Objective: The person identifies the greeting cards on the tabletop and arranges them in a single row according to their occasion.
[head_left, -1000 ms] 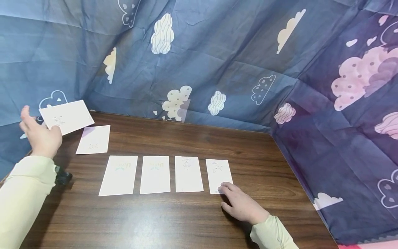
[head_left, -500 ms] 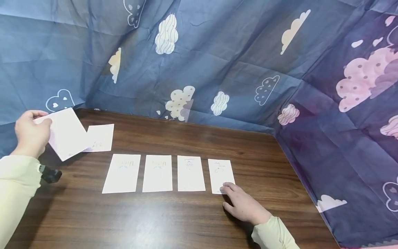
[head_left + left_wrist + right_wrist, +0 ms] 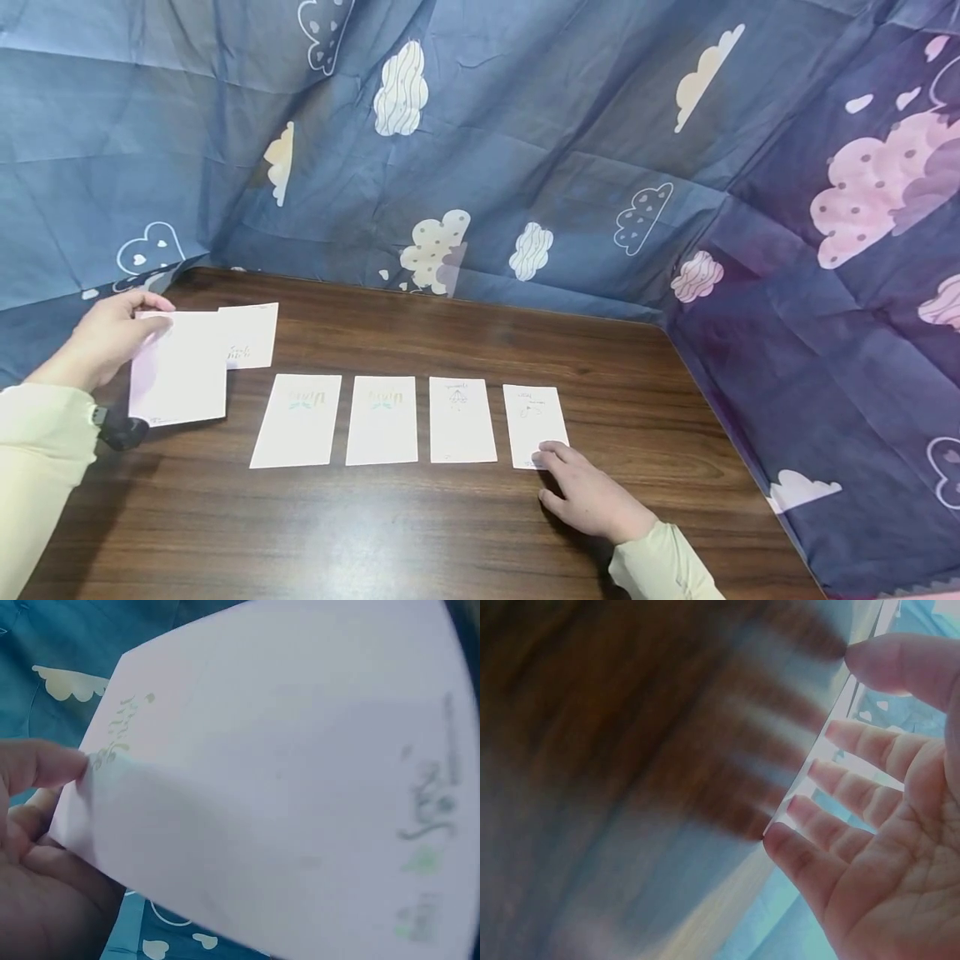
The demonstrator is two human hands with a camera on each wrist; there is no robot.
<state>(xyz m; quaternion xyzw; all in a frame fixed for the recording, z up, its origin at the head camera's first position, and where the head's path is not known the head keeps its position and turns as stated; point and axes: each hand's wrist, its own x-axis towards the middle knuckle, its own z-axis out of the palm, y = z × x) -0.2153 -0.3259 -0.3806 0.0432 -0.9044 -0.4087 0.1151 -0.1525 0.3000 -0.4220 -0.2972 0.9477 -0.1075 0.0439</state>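
In the head view, my left hand (image 3: 112,337) pinches a white card (image 3: 178,371) by its top left corner, thumb on the near face. The left wrist view shows green and dark lettering on this sheet (image 3: 262,787), some of it blurred. It partly hides another white card (image 3: 253,333) behind it. My right hand (image 3: 592,498) rests on the table with relaxed, spread fingers, its fingertips touching the lower edge of the rightmost card (image 3: 534,421). Extended fingertips (image 3: 832,727) meet the tabletop in the right wrist view.
Three more white cards, the left one (image 3: 296,433), a middle one (image 3: 381,437) and another (image 3: 462,437), lie in a row with the rightmost. The brown wooden table (image 3: 420,542) is bounded at the back by a blue cloud-print cloth (image 3: 330,167), which continues along the right side.
My left hand brought its card down and to the right, turning it from tilted to nearly upright in view. The right hand has stayed in place at the rightmost card.
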